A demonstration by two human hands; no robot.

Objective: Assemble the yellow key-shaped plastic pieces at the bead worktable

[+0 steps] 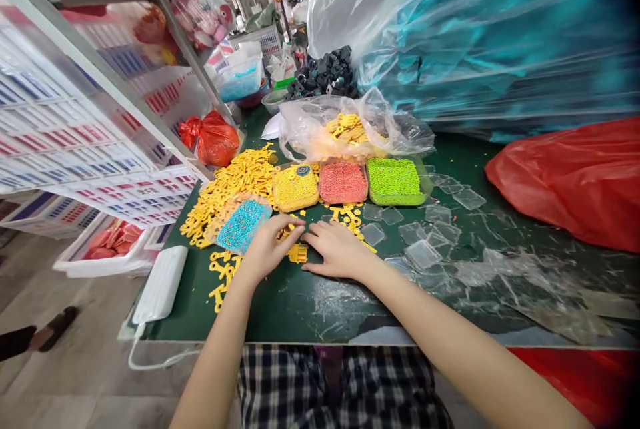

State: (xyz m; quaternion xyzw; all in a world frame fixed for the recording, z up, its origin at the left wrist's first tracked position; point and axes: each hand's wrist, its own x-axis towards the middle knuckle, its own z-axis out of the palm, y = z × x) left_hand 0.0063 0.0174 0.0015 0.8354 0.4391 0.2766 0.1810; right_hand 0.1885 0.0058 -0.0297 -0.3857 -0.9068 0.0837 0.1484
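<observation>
My left hand [270, 246] is over the table beside a tub of blue beads [243, 226], its thumb and forefinger brought close together in a pinch. Whatever may be between those fingertips is too small to make out. My right hand [334, 249] reaches in from the other side, fingers stretched out and thumb apart. Between the two hands, a small yellow plastic piece [299, 254] lies on the green tabletop. Just beyond them stand tubs of yellow beads [295, 188], red beads [343, 182] and green beads [395, 176].
Yellow plastic parts [235, 179] are heaped at the left, and a plastic bag [310, 126] holds more. Clear flat plastic pieces [424, 254] lie scattered at right, near a red bag [570, 179]. A white power bank-like box [161, 284] sits at the left edge, its cable hanging down.
</observation>
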